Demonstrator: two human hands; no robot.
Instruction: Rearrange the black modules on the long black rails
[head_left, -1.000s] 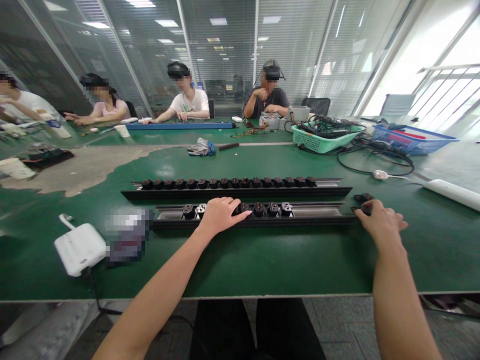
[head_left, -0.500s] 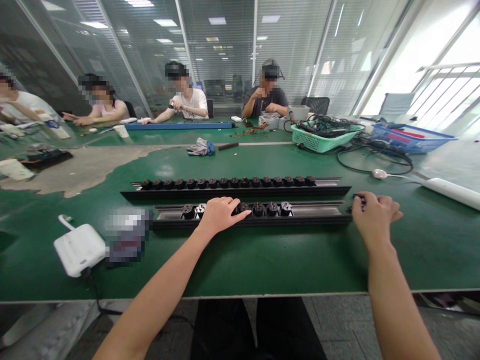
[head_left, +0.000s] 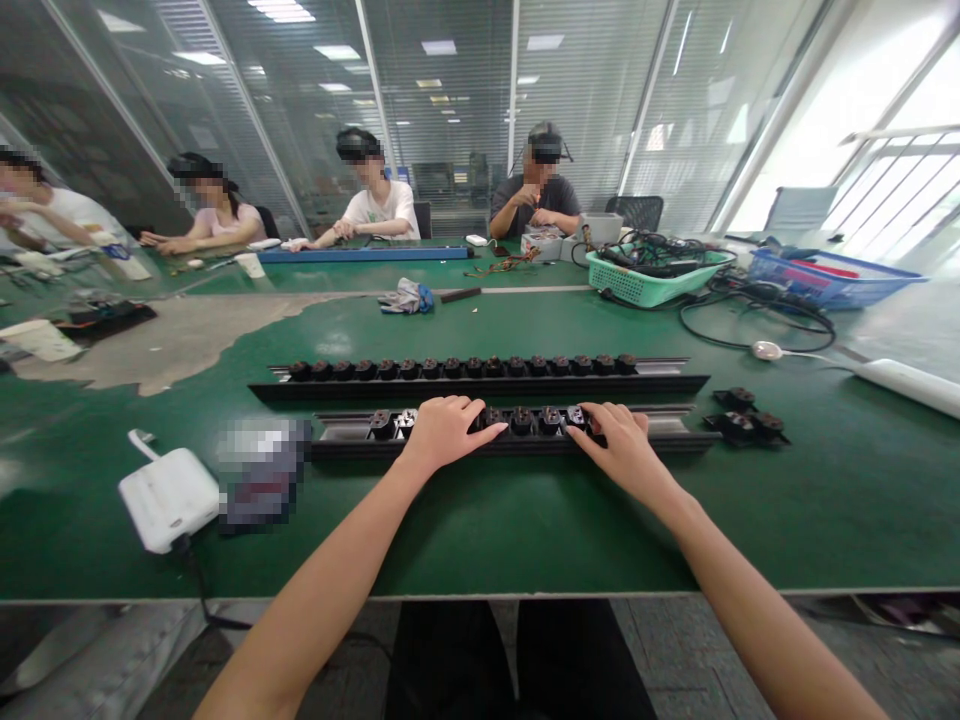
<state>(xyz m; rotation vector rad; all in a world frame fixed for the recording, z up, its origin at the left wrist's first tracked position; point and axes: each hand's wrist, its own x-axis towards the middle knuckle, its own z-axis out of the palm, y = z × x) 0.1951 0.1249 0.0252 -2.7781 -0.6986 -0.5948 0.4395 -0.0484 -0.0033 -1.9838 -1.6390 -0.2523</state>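
Observation:
A black metal channel [head_left: 679, 430] lies lengthwise before me, with a row of black power socket modules [head_left: 522, 421] in it. My left hand [head_left: 444, 432] lies across its middle, fingers over the far side and thumb on the near side, covering some modules. My right hand [head_left: 616, 440] is closed at the right end of the row. Between its thumb and fingers is a socket module [head_left: 597, 427], mostly hidden, set in or at the channel beside the last visible one. Loose socket modules [head_left: 752, 426] lie just past the channel's right end.
Behind is a second black channel [head_left: 480, 388] filled with sockets. A white adapter box [head_left: 169, 500] sits at left. Farther back are a glove [head_left: 406, 296], a green basket of cables [head_left: 645, 285], a blue basket [head_left: 832, 280] and a white power strip [head_left: 911, 388]. Several people sit across the table.
My right hand has moved left from the loose modules to the channel, bringing a socket module to the end of the row. My left hand stays on the channel.

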